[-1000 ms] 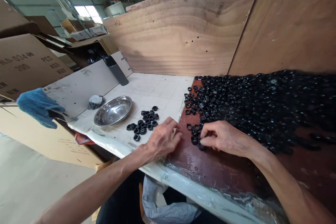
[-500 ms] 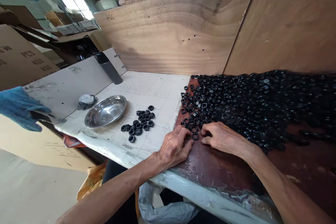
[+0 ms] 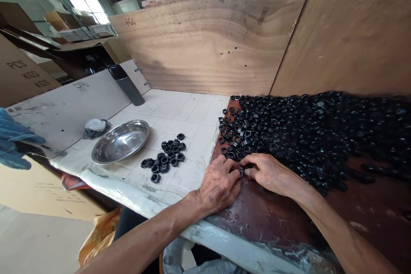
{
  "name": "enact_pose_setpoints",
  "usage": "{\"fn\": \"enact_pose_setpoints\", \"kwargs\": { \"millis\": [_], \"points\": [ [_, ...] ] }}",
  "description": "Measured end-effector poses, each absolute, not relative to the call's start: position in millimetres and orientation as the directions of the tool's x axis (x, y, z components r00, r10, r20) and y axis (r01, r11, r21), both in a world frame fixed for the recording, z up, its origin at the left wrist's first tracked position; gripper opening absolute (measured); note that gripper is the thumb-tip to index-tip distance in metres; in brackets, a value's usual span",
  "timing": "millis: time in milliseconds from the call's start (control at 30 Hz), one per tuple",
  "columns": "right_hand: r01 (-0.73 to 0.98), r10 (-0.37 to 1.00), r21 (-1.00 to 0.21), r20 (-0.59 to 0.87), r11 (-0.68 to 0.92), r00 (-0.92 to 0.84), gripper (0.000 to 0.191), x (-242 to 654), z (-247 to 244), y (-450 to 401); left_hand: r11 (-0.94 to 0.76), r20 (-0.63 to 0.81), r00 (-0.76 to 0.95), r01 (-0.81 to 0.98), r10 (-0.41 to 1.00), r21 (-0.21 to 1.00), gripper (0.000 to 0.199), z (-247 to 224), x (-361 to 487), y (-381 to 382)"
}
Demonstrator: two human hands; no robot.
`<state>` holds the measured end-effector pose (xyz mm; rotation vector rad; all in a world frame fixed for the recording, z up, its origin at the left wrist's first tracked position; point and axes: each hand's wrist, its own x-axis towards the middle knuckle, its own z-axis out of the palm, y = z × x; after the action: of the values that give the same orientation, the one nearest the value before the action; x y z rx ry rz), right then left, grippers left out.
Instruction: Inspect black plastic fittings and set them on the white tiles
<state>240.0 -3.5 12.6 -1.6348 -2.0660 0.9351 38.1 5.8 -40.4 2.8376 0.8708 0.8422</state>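
My left hand (image 3: pixel 221 185) rests on the dark red board, fingers curled round a small black plastic ring (image 3: pixel 240 173) that shows partly at their tips. Facing it, my right hand (image 3: pixel 268 172) is bent with thumb and forefinger closed in on the same ring. The fingers hide most of it. Just beyond both hands spreads a large pile of black plastic rings (image 3: pixel 289 124). To the left, a small group of black ring pieces (image 3: pixel 165 158) lies on the white tabletop (image 3: pixel 192 124).
A shallow steel bowl (image 3: pixel 120 142) sits left of the small group. Behind it are a wrapped white lump (image 3: pixel 96 127) and a dark grey bottle (image 3: pixel 126 85). Wooden boards (image 3: pixel 205 47) wall the back. A blue glove (image 3: pixel 14 139) hangs at the left edge, near cardboard boxes (image 3: pixel 24 68).
My hands have come together, and the loose ring that lay between them is now at their fingertips. The camera view has shifted slightly.
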Motion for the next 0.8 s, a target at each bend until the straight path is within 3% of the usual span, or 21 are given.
{"fn": "enact_pose_setpoints", "kwargs": {
  "millis": [133,233,300,400,467,533,633,800],
  "points": [
    [0.732,0.965,-0.681,-0.18,0.018,-0.19,0.02,239.7,17.4,-3.1,-0.839,0.487,0.684,0.46,0.543,0.289,0.01,-40.5,33.1,6.4],
    [0.668,0.973,-0.742,-0.192,-0.06,-0.126,0.027,238.0,22.0,-2.9,-0.781,0.501,0.604,0.407,0.619,0.474,0.009,-37.0,31.5,10.5],
    [0.578,0.971,-0.81,-0.205,-0.1,-0.119,0.031,234.8,24.9,-3.3,-0.632,0.452,0.478,0.335,0.753,0.699,0.006,-31.8,31.8,14.4],
    [0.42,0.977,-0.901,-0.173,-0.106,-0.126,0.031,227.1,28.5,-5.1,-0.223,0.189,0.317,0.072,0.929,0.972,0.009,-20.6,33.2,19.2],
    [0.369,0.986,-0.926,-0.124,-0.075,-0.111,0.029,221.6,29.9,-6.9,0.032,0.012,0.314,-0.134,0.949,0.99,0.019,-13.0,33.7,20.2],
    [0.364,0.993,-0.93,-0.08,-0.045,-0.083,0.028,217.3,30.6,-8.8,0.162,-0.071,0.333,-0.255,0.94,0.953,0.032,-7.0,33.6,19.6],
    [0.372,0.998,-0.928,-0.022,0.001,-0.056,0.025,213.9,30.3,-10.7,0.199,-0.092,0.356,-0.278,0.93,0.94,0.04,-2.4,33.1,17.3],
    [0.402,0.998,-0.914,0.033,0.049,-0.045,0.021,212.7,27.5,-10.6,0.157,-0.046,0.373,-0.273,0.927,0.949,0.035,-3.2,33.8,14.4]
  ]
}}
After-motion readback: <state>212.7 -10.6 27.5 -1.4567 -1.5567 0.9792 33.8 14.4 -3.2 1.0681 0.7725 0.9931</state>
